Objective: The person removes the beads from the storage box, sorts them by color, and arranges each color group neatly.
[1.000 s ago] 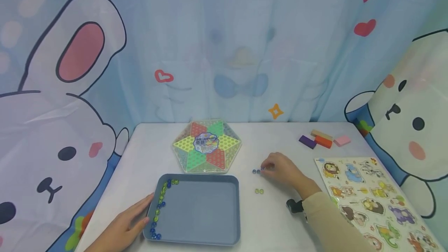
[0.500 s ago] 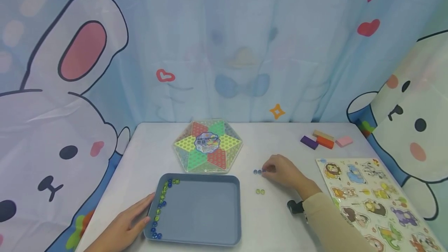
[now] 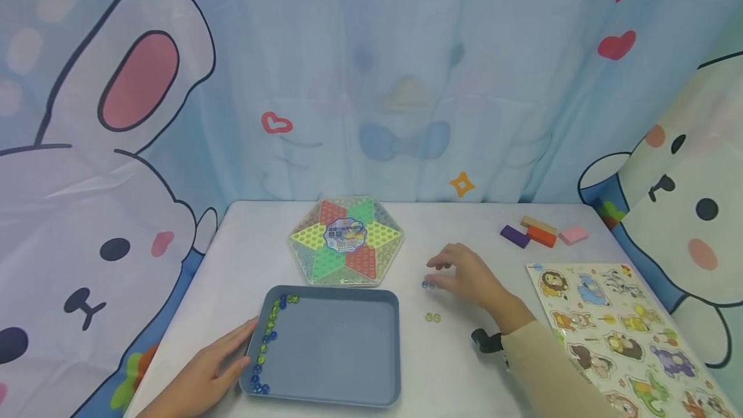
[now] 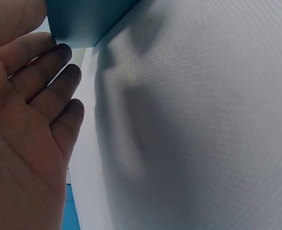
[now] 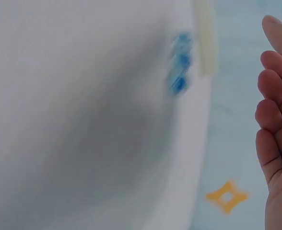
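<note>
My left hand (image 3: 206,366) lies along the left side of a blue-grey tray (image 3: 336,347), fingers nearly straight at its rim. In the left wrist view the fingertips (image 4: 73,72) touch or nearly touch the tray wall (image 4: 78,24). Green and blue glass marbles (image 3: 270,326) line the tray's left side and upper left corner. My right hand (image 3: 467,279) hovers over the table, thumb and forefinger apart with nothing between them. Just by its thumb sit blue marbles (image 3: 425,284); the right wrist view shows three blue marbles (image 5: 180,62) in a row.
Two yellow-green marbles (image 3: 433,317) lie right of the tray. Behind it is a hexagonal Chinese checkers board (image 3: 346,242) in clear wrap. Coloured blocks (image 3: 542,235) lie at the back right, and an animal puzzle board (image 3: 604,302) at the right. A printed curtain (image 3: 400,50) hangs behind.
The right hand has let go of the blue marble at the end of the row, its fingers lifting and spreading apart. The left hand stays at the tray.
</note>
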Tool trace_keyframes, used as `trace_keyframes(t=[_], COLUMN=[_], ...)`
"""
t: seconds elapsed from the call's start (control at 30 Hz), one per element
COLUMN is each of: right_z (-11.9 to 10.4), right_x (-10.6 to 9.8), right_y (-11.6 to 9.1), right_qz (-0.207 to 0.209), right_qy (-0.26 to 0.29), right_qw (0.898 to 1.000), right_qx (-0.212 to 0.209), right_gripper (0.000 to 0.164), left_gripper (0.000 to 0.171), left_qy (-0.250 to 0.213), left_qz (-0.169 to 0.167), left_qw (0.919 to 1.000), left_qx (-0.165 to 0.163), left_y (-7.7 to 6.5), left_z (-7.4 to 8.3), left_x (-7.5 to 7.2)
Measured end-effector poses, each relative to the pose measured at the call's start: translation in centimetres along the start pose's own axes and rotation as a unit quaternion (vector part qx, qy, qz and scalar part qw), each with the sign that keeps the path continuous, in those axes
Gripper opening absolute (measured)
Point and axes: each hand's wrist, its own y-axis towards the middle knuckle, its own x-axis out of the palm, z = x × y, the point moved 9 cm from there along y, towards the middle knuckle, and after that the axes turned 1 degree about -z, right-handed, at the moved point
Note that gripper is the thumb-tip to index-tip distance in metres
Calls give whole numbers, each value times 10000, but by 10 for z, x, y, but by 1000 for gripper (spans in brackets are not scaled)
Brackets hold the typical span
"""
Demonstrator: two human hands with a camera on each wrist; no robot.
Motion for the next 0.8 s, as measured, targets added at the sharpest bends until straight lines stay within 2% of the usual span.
trace_keyframes(t=[0.17,0.27,0.37,0.6,0.8], right_z=[-62,-103,-140,-201,-242], right_x=[4,16,31,74,115], right_y=[10,14,18,24,20], right_qz=[73,58,-28,-695,-933], right_qy=[-218,-341,-439,-525,-850], right_qw=[9953,9855,9741,9595,9313], right_qx=[-937,-1661,-2216,-2679,-3416], right_gripper=[28,27,25,27,29], left_gripper=[66,65,63,64,63], left_qy=[-37,-9,25,29,-55], left_qz=[-39,33,115,37,14], left_qw=[10000,10000,9999,10000,10000], left_qx=[-3,27,62,-9,-67], left_y=[1,2,3,1,-1], left_z=[0,1,2,2,3], left_x=[-1,-3,-5,-2,-3])
